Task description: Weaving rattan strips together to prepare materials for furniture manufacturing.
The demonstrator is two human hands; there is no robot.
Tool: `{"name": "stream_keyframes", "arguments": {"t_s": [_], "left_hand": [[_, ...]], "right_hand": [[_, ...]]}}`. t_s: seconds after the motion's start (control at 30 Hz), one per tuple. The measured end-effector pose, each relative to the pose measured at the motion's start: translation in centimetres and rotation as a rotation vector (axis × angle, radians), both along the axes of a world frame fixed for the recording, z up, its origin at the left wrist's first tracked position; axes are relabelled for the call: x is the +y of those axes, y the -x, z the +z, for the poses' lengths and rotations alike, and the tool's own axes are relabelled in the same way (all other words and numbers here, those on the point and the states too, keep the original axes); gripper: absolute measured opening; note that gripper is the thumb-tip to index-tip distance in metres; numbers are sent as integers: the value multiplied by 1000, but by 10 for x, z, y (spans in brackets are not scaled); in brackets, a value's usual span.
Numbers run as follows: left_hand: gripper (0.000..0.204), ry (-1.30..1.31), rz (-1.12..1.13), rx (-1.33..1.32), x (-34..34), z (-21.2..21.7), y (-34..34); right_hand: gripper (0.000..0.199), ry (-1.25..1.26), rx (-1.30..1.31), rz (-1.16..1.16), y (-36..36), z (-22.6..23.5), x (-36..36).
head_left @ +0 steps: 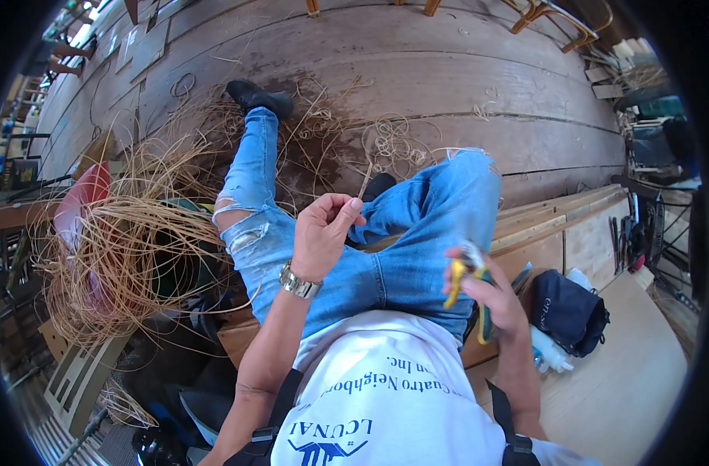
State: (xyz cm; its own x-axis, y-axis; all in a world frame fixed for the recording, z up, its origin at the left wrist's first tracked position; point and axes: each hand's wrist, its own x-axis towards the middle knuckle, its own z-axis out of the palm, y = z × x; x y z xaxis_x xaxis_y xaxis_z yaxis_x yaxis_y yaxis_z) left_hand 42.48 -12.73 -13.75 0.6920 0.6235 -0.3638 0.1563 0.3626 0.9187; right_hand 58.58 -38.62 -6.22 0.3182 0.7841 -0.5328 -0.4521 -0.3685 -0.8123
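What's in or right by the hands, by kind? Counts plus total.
Cane strip, pinched in left hand fingers: 1
Yellow-handled cutters, gripped in right hand: 1
Wristwatch, left wrist: 1
Dark bag beside right hand: 1
Total: 4

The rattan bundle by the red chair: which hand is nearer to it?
Left. The left hand is over the left thigh, just right of the rattan bundle. The right hand, gripping yellow-handled cutters, is far across the lap.

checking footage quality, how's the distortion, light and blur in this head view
Head view: strong fisheye, floor planks bow toward a black rim; even daylight, soft shadows, no harsh glare; left hand pinching a thin reed strip and the cane pile sharp; right hand with yellow-handled cutters slightly soft.
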Motion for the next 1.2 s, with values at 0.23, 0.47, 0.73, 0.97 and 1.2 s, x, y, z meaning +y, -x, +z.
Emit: {"name": "stream_keyframes", "arguments": {"t_s": [0.23, 0.47, 0.73, 0.97, 1.2], "left_hand": [[21, -84, 13, 63, -7, 19, 5], [19, -154, 22, 108, 11, 18, 9], [18, -362, 593, -461, 148, 95, 52], [13, -517, 845, -379, 184, 130, 90], [12, -81, 273, -15, 42, 22, 35]], "right_hand": [[42, -93, 86, 322, 11, -27, 108], [36, -97, 187, 102, 1, 8, 97], [55, 709, -1004, -122, -42, -50, -94], [64, 1128, -1164, -145, 9, -157, -223], [61, 569, -1181, -371, -26, -83, -56]]}}
